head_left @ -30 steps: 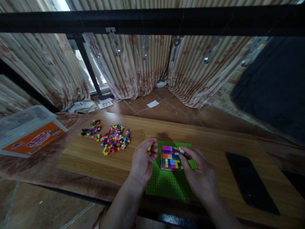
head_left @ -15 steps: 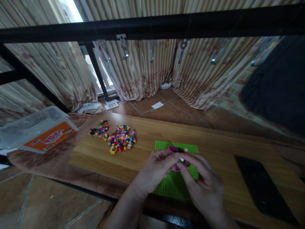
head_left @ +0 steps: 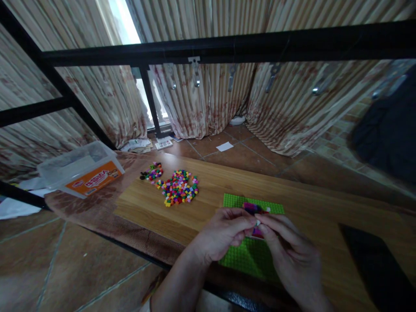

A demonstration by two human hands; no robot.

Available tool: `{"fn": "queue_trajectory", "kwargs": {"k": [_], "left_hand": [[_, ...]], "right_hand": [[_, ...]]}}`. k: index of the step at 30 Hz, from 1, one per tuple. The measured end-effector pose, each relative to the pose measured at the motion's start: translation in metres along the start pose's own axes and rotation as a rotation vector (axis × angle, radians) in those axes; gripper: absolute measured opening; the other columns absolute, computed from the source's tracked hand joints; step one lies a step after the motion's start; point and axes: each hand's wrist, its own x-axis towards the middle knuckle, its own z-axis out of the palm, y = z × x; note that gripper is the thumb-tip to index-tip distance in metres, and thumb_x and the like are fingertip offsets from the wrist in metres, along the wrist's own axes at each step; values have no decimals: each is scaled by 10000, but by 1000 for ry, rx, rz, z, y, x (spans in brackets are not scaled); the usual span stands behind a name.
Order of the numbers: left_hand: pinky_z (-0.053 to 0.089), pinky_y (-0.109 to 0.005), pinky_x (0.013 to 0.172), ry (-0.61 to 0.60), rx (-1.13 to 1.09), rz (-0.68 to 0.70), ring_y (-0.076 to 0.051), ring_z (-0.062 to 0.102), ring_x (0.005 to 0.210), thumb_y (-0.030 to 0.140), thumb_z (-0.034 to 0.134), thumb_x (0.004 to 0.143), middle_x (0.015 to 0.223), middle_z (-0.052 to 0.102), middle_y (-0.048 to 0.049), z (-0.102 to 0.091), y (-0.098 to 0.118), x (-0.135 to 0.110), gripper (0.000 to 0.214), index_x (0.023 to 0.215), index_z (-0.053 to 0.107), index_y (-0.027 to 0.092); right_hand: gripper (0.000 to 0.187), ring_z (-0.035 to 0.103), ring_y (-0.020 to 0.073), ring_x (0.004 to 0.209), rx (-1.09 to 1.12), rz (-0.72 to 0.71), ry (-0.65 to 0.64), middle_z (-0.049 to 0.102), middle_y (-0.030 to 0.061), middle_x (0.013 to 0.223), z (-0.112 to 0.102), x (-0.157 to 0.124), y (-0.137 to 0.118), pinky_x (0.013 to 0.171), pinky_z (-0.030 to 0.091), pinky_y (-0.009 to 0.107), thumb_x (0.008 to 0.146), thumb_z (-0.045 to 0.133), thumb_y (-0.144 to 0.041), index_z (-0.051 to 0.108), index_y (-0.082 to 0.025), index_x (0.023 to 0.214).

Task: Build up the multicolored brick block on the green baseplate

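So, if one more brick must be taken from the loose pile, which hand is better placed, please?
Probably the left hand: the loose pile lies to the left, nearer to it. The right hand is farther away, and it pinches a small white piece.

Window gap: we see the brightest patch here, washed out to white.
Curtains: we find them palest beside that gap, dimmer rightward.
Wooden board: pale sheen near its far left corner, darker toward our right.
Green baseplate: shadowed along its near part.
White brick: too blurred for us to make out.
Dark cloth: folds lost in gloom.
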Motion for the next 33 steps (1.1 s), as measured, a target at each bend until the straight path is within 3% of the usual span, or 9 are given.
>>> {"fn": "queue_trajectory", "kwargs": {"k": [7,11,17,24,27,33], "left_hand": [[75,-218,420,39,-22,34,0,263,416,388,836,624,543,464,58,-1,1,5,345,693,618,129],[73,-205,415,139,-57,91,2,266,417,326,826,620,554,480,55,-8,6,7,291,709,638,122],[119,-170,398,279,-105,167,5,293,424,293,812,617,596,498,56,-14,8,10,269,692,614,126],[150,-159,394,302,-119,176,2,308,434,291,811,627,612,493,59,-15,8,10,277,687,594,131],[154,-159,392,303,-114,176,0,312,433,292,807,636,611,493,59,-15,8,10,270,694,597,132],[151,-158,392,309,-107,174,3,316,432,285,808,636,612,503,56,-14,6,11,271,693,595,129]], "right_hand": [[143,676,183,901,-20,138,78,720,25,968,-8,7,12,791,554,321,849,673,-374,758,-284,922],[180,651,193,912,-59,242,170,696,38,981,-18,16,27,813,533,352,812,700,-423,764,-260,854],[219,619,219,1009,-62,255,85,658,58,1061,-15,18,41,846,513,376,824,678,-453,774,-267,887],[187,609,223,1044,-95,242,40,646,55,1094,-9,22,43,909,487,400,818,677,-428,781,-282,871],[165,609,220,1046,-29,290,46,639,58,1114,-6,24,46,908,486,402,792,702,-413,779,-275,837],[240,634,213,969,302,488,116,684,56,1043,3,26,52,808,519,367,642,823,-419,778,-245,801]]}}
